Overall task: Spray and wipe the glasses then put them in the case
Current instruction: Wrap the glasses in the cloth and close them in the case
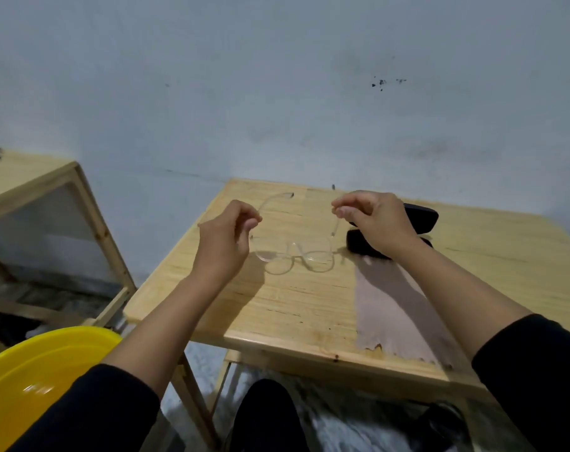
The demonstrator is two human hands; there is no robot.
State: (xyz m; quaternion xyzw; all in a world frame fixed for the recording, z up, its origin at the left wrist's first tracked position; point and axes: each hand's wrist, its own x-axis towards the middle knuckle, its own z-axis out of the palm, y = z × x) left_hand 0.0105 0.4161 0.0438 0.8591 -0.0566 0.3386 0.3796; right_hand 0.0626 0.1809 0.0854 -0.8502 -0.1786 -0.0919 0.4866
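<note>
Clear-framed glasses [295, 254] hang above the wooden table [293, 308], lenses down and arms spread open. My left hand [225, 238] pinches the left arm of the frame, and my right hand [373, 220] pinches the right arm. A black glasses case [422, 216] lies open behind my right hand, partly hidden by it. A pinkish-brown wiping cloth [394, 308] lies flat on the table under my right forearm. No spray bottle is in view.
A yellow plastic basin [32, 383] sits low at the left. A second wooden stand [42, 203] is at the far left. The pale wall rises right behind the table. My knees in dark clothing show below the table's near edge.
</note>
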